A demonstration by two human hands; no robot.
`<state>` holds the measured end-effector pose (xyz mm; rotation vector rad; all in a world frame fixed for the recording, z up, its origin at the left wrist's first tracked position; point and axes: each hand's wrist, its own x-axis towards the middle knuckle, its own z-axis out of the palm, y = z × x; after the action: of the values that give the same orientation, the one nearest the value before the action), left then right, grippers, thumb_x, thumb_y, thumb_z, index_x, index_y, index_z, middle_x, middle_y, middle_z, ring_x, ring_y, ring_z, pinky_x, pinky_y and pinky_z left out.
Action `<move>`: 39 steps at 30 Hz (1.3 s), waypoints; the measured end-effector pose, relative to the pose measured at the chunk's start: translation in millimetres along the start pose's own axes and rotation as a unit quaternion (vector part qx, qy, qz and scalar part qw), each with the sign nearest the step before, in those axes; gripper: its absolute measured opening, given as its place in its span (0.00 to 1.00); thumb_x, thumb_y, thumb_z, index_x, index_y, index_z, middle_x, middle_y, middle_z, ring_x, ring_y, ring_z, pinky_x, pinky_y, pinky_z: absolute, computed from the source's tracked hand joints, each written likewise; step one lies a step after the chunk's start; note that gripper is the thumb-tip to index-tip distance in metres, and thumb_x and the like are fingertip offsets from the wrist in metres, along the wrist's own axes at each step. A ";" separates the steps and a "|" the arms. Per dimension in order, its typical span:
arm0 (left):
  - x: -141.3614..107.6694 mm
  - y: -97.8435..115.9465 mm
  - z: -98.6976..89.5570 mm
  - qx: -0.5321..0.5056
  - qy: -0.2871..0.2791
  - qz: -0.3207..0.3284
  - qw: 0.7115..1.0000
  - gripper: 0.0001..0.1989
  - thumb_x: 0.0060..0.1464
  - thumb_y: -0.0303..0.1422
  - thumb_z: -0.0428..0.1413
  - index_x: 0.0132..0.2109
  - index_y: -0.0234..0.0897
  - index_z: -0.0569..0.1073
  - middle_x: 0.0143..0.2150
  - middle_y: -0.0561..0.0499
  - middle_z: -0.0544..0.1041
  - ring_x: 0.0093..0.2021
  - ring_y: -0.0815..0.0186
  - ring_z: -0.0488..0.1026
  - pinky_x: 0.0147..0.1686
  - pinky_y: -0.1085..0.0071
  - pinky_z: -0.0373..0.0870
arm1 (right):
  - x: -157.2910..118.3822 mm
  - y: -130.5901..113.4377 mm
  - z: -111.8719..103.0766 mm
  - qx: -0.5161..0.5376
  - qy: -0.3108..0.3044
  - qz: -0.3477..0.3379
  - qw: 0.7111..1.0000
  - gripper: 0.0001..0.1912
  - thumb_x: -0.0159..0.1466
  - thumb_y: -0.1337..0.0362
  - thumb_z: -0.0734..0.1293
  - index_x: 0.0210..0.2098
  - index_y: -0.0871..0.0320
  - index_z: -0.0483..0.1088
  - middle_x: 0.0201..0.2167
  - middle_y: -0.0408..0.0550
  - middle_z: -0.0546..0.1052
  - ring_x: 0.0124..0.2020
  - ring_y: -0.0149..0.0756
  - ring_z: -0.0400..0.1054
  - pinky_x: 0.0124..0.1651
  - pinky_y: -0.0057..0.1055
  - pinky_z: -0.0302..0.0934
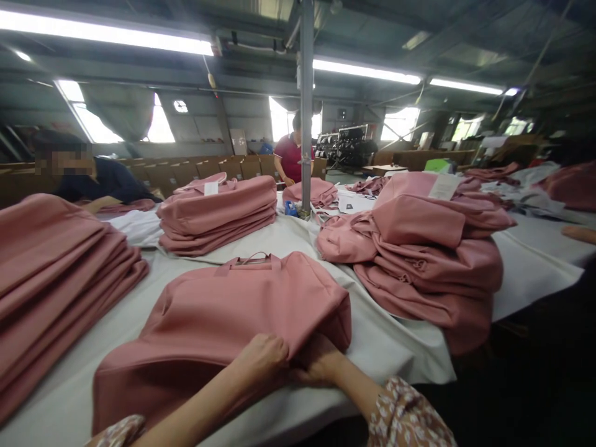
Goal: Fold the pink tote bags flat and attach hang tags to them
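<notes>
A pink bag (223,316) with short handles on top lies on the white-covered table right in front of me. My left hand (265,354) is closed on the bag's near edge, toward its right end. Beside it, my right hand (319,360) reaches under a fold at the bag's right end; its fingers are partly hidden by the material, so their grip is unclear. The bag's right side bulges over my right wrist.
Stacks of flat pink bags stand at the left (56,261) and behind (218,214). A loose pile of pink bags (428,261) is at the right. A metal post (306,112) rises from the table (372,347). One person (107,180) leans at the far left; another (295,158) stands behind the post.
</notes>
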<state>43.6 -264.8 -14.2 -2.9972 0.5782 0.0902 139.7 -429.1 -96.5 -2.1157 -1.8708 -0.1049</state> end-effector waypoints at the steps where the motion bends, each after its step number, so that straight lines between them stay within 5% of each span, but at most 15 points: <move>1: 0.8 -1.1 2.1 0.001 0.003 -0.002 1.000 0.21 0.61 0.48 0.50 0.35 0.33 0.74 0.31 0.45 0.77 0.32 0.56 0.75 0.30 0.64 0.69 | 2.1 2.4 1.0 -0.002 0.006 -0.002 1.000 0.22 0.66 0.52 0.60 0.56 0.52 0.67 0.51 0.47 0.75 0.53 0.46 0.66 0.59 0.41 0.56; 12: -9.0 -1.1 2.7 0.005 0.103 -0.086 0.991 0.15 0.53 0.44 0.60 0.34 0.36 0.72 0.33 0.46 0.75 0.35 0.55 0.73 0.34 0.63 0.69 | -8.7 -11.5 -3.5 0.001 0.153 -0.004 0.988 0.20 0.64 0.52 0.65 0.54 0.48 0.67 0.48 0.42 0.76 0.51 0.39 0.67 0.59 0.39 0.59; 16: -20.9 -22.8 -17.1 -0.009 0.162 -0.128 0.978 0.15 0.57 0.38 0.58 0.49 0.37 0.69 0.38 0.48 0.77 0.38 0.58 0.74 0.37 0.65 0.69 | -30.4 7.1 -39.8 -0.006 0.294 0.075 0.953 0.14 0.68 0.60 0.60 0.52 0.55 0.67 0.44 0.50 0.77 0.46 0.38 0.70 0.52 0.38 0.65; 19: -25.2 -29.3 -32.3 -0.005 0.206 -0.129 0.970 0.16 0.62 0.36 0.52 0.55 0.37 0.64 0.47 0.45 0.76 0.44 0.59 0.72 0.44 0.64 0.67 | -37.6 45.4 -85.9 -0.009 0.401 0.202 0.893 0.23 0.69 0.58 0.59 0.58 0.64 0.60 0.51 0.64 0.71 0.54 0.50 0.65 0.56 0.54 0.60; 21: -23.8 -23.3 -38.2 0.008 0.222 -0.112 0.969 0.10 0.65 0.34 0.48 0.50 0.39 0.68 0.47 0.46 0.75 0.45 0.59 0.70 0.47 0.62 0.65 | -32.9 69.8 -111.5 0.004 0.401 0.230 0.887 0.26 0.68 0.54 0.60 0.60 0.63 0.59 0.56 0.64 0.68 0.59 0.53 0.60 0.59 0.58 0.56; 24: -17.1 -9.0 -38.5 0.039 0.225 -0.091 0.969 0.09 0.65 0.34 0.47 0.46 0.39 0.71 0.43 0.47 0.75 0.42 0.59 0.69 0.45 0.61 0.64 | -15.4 89.3 -126.1 0.041 0.350 0.203 0.914 0.22 0.68 0.52 0.59 0.57 0.57 0.64 0.55 0.56 0.70 0.55 0.45 0.65 0.57 0.46 0.62; 30: -1.6 -6.5 -27.2 0.081 0.230 -0.140 0.960 0.16 0.61 0.30 0.53 0.55 0.33 0.67 0.51 0.42 0.72 0.46 0.54 0.66 0.47 0.57 0.63 | 8.4 93.4 -107.6 0.075 0.359 0.197 0.909 0.18 0.70 0.54 0.56 0.48 0.60 0.67 0.38 0.53 0.76 0.38 0.39 0.72 0.42 0.36 0.69; 36: 13.0 -13.2 -17.4 0.091 0.205 -0.198 0.954 0.16 0.58 0.29 0.55 0.54 0.34 0.70 0.48 0.43 0.74 0.45 0.53 0.68 0.45 0.57 0.64 | -16.5 98.6 -102.3 0.066 0.313 0.113 0.941 0.18 0.66 0.53 0.64 0.49 0.57 0.69 0.44 0.52 0.76 0.47 0.42 0.71 0.50 0.39 0.68; 39: 18.5 -19.5 -4.8 0.087 0.181 -0.229 0.953 0.07 0.55 0.30 0.59 0.42 0.35 0.76 0.47 0.42 0.74 0.43 0.53 0.69 0.44 0.57 0.64 | -31.5 96.9 -91.2 0.044 0.301 0.083 0.949 0.23 0.63 0.52 0.67 0.54 0.56 0.66 0.48 0.54 0.75 0.51 0.45 0.69 0.53 0.44 0.67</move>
<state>68.3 -254.0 -9.4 -2.8946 -0.1003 -0.5189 243.9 -494.0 -36.0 -1.8824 -1.3094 -0.5497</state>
